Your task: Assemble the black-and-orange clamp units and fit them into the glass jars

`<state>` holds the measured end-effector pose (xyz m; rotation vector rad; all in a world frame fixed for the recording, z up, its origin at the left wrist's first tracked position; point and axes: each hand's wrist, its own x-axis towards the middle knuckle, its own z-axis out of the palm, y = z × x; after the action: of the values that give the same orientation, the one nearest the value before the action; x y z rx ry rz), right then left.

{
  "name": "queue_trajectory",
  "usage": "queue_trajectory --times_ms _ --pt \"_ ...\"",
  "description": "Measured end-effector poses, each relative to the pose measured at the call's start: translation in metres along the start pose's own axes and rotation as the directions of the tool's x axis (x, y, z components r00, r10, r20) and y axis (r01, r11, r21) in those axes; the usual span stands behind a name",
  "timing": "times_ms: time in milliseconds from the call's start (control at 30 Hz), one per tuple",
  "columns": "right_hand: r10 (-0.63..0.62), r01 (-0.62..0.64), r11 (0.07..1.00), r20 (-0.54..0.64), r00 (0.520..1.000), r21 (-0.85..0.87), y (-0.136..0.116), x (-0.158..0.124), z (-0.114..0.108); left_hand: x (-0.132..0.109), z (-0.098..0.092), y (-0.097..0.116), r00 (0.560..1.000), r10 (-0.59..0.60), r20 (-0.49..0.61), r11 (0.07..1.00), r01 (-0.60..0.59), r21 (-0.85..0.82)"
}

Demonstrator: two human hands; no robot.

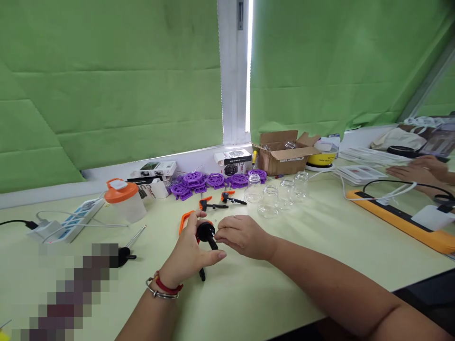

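plainly, the left hand (pixel 188 251) curls round a glossy black, stemmed disc (pixel 205 230). just right, the right hand (pixel 245 235) bunches, grip unclear.

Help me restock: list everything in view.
Curtains: two, green, back
Cardboard box: one, brown, back
Printed boxes: several, white, back
Discs: several, purple, back
Tub: one, yellow, right
Jars: four, clear, centre
Tools: two, orange-black, centre
Cup: one, orange-lidded, left
Power strips: two, white left, orange right
Sheets: several, whitish, right
Co-worker's hands: two, right
Table: one, pale green, beneath
Black part: one, black, centre
Left hand: one, holding black part
Right hand: one, centre
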<state>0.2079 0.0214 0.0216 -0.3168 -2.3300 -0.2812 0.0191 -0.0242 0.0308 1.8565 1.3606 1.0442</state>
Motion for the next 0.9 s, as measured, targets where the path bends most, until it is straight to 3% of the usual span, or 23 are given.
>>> queue_trajectory --times_ms 200,533,900 --pt "-0.052 0.049 0.996 -0.028 0.998 -0.075 0.0048 -0.0065 0.0093 -0.0001 -0.0011 -0.0013 0.992 -0.02 0.126 1.0 0.022 -0.02" --pt "-0.101 0.109 0.99 0.091 0.991 -0.086 0.0038 -0.0063 0.005 0.001 -0.0003 0.0003 0.984 -0.031 0.176 0.999 0.032 0.002" --pt "-0.133 0.14 0.988 0.105 0.985 -0.061 0.0078 -0.0078 0.0049 0.0007 -0.001 -0.0007 0.976 -0.025 0.216 0.998 0.037 -0.052"
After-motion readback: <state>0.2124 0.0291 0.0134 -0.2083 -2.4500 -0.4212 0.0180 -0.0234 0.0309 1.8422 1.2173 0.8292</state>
